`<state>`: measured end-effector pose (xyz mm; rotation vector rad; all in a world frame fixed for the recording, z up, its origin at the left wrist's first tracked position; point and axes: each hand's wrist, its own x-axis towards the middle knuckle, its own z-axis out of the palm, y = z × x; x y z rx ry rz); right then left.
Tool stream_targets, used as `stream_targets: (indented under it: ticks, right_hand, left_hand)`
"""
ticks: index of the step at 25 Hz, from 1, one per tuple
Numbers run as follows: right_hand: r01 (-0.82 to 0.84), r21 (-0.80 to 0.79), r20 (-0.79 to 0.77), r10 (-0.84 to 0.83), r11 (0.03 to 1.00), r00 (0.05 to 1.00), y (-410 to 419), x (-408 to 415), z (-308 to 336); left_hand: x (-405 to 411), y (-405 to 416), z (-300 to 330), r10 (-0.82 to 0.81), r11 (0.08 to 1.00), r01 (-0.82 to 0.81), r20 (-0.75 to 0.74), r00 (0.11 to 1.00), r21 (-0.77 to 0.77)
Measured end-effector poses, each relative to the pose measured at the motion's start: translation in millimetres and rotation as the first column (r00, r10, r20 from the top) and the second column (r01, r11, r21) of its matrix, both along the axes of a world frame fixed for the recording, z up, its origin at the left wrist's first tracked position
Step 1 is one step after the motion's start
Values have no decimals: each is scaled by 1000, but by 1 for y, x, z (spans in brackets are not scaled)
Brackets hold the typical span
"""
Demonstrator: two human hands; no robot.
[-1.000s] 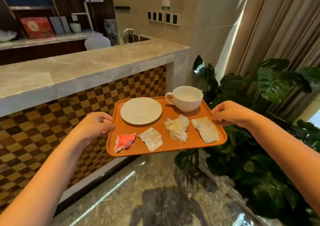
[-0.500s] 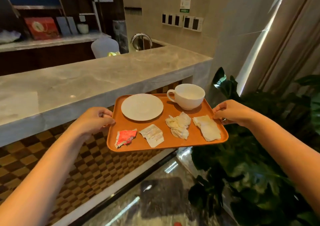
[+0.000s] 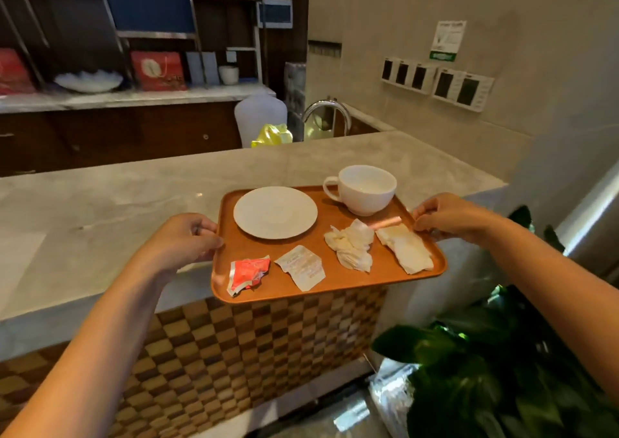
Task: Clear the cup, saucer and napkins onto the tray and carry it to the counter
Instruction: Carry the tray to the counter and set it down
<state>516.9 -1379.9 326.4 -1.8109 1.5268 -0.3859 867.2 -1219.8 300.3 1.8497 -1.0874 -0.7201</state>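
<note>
At the centre of the frame an orange tray [image 3: 335, 280] is held level over the near edge of a pale marble counter [image 3: 100, 199]; whether its underside touches the stone cannot be told. The left hand [image 3: 182, 241] is curled closed on the tray's left rim, and the right hand [image 3: 449, 216] is closed on the right rim, thumbs on top. On the tray, a white saucer [image 3: 275, 212] lies at the upper left with nothing on it, and a white cup [image 3: 363, 188] stands upright at the upper right, handle pointing left, apparently empty. Below the cup sit a crumpled napkin [image 3: 351, 245] and, to its right, a folded napkin [image 3: 405, 251], with a small pink stick [image 3: 385, 223] between them and the cup. Along the tray's lower left lie a torn red packet [image 3: 248, 273] and a white packet [image 3: 303, 266] with faint print too small to read. At the upper right of the frame a paper notice [image 3: 449, 40] hangs on the wall above a row of switches [image 3: 435, 79]; its writing is illegible. A curved tap [image 3: 326, 114] rises behind the counter, shelves [image 3: 140, 35] fill the upper left, and a leafy plant [image 3: 485, 370] crowds the lower right.
</note>
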Motion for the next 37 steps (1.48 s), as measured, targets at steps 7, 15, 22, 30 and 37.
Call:
stream_targets:
  ticks: [7,15,22,30,37]
  right_hand:
    - [-10,18,14,10,1000,1000,-97,45,5]
    - [-40,79,-24,42,996,999,-185,88,1]
    - [-25,77,-67,30,997,997,-248,115,-3]
    - [-12,76,-154,24,997,988,-287,130,-29]
    - [-36,-15,-221,32,999,975,-296,135,-44]
  left_hand:
    - [31,-84,-2,69,998,-69,32,997,-3]
    - [63,-161,-5,136,986,-141,57,989,87]
    - [75,-211,-25,207,967,-218,89,974,135]
    - [77,-246,-41,256,948,-271,107,961,168]
    - [78,-257,-55,244,939,-281,188,951,201]
